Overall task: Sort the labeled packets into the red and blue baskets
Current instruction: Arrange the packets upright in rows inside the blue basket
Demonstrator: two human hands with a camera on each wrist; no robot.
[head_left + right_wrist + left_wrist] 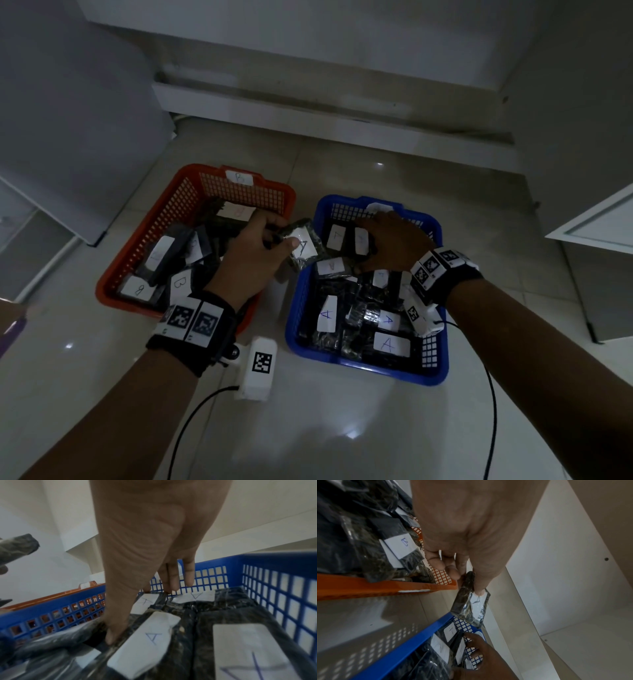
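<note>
I hold one packet point(301, 247) marked A pinched between thumb and fingers of my left hand point(255, 255), in the air over the gap between the two baskets and just at the 9 o'clock rim of the blue basket point(433, 371), I judge because its letter matches the A packets already lying there. My right hand point(390, 245) lies with fingers spread and almost straight on the packets at the 12 o'clock end of the blue basket, holding nothing, probably to press them flat and make room. The red basket point(113, 284), at 9 o'clock from the blue one on the floor, keeps the B packets.
</note>
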